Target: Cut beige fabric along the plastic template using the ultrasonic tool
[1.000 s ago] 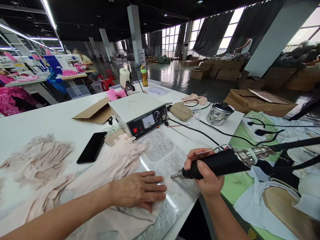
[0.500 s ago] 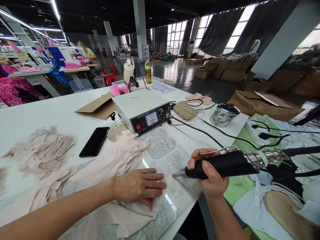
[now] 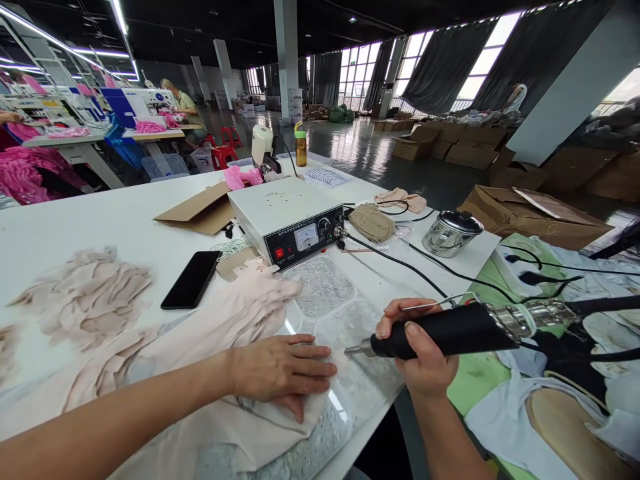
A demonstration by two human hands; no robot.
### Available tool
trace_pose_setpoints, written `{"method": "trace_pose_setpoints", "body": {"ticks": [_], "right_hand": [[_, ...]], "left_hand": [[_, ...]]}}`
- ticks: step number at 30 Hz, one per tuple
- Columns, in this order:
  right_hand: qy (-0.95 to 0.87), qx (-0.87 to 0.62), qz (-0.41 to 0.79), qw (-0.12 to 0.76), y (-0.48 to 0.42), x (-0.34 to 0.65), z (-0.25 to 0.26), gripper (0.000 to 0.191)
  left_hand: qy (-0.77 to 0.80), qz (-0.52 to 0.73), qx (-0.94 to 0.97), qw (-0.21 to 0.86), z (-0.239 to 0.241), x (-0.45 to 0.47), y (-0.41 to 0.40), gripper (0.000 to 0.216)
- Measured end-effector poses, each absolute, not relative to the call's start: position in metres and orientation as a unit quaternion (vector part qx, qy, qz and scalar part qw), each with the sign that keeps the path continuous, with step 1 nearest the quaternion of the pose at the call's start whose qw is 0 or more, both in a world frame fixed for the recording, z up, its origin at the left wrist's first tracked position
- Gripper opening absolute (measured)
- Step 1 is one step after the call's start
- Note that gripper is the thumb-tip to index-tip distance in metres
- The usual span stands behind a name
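Observation:
My left hand (image 3: 285,370) lies flat, fingers stretched out, pressing pale pink fabric (image 3: 250,433) onto a clear sheet (image 3: 330,287) over the table. In my right hand (image 3: 425,360) is a black ultrasonic handpiece (image 3: 450,331), held almost level with its metal tip pointing left. The tip sits just beyond my left fingertips, at the fabric's edge; whether it touches cannot be made out. A cable runs back from the handpiece's metal end. Behind my hands stands a white control box (image 3: 285,207) with a dial and a red switch.
A black phone (image 3: 191,280) and a heap of pale pink pieces (image 3: 90,293) lie to the left. A folded cardboard piece (image 3: 197,210), a lidded metal cup (image 3: 453,233) and a bottle (image 3: 301,148) stand farther back. White garments (image 3: 530,413) fill the green surface at right. Cables cross the table.
The whole view has shifted slightly. My left fingertips are slightly nearer the handpiece tip; the right hand keeps its grip almost unmoved.

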State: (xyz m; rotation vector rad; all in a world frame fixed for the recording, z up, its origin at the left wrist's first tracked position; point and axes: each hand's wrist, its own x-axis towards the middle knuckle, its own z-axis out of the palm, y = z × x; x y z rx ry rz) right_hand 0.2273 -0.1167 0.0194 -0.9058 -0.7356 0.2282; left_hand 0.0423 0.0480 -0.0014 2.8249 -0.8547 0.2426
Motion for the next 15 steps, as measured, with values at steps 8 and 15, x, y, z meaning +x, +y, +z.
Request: {"method": "trace_pose_setpoints", "body": {"ticks": [8, 15], "right_hand": [[-0.338, -0.429, 0.109, 0.830, -0.1154, 0.2282, 0.0194, 0.014], [-0.321, -0.447, 0.110, 0.827, -0.1177, 0.2270, 0.0211, 0.015]], "left_hand": [[-0.269, 0.049, 0.953, 0.127, -0.0008, 0.0405, 0.0485, 0.030], [-0.253, 0.054, 0.949, 0.178, -0.0094, 0.0407, 0.0485, 0.035]]}}
